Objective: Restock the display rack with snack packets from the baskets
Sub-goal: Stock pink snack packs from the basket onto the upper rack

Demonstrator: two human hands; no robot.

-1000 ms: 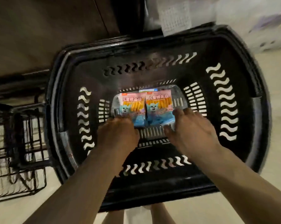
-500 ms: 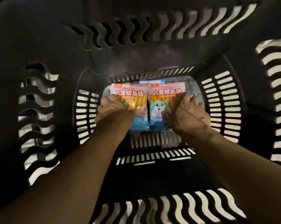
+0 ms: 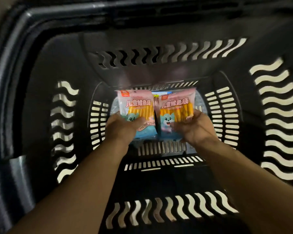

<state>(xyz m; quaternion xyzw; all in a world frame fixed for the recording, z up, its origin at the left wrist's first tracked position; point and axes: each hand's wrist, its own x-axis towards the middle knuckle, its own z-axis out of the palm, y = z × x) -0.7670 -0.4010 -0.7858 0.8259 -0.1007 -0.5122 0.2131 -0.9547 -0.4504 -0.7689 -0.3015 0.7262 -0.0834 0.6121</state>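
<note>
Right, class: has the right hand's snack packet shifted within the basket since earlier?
No. The snack packet in the right hand sits as before, top edge by the far floor slats of the basket, merely tilted slightly.

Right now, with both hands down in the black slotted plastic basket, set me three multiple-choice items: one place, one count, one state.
1. The pink-and-blue snack packets are: A) inside the black slotted plastic basket B) on a shelf C) on the floor.
2. Packets held: A) one B) two C) four.
3. The left hand is: A) empty B) gripping a packet C) on the rim.
Answers: 1A, slotted walls surround them; 2B, one per hand, the right hand included; 3B, its thumb crosses the packet.
</note>
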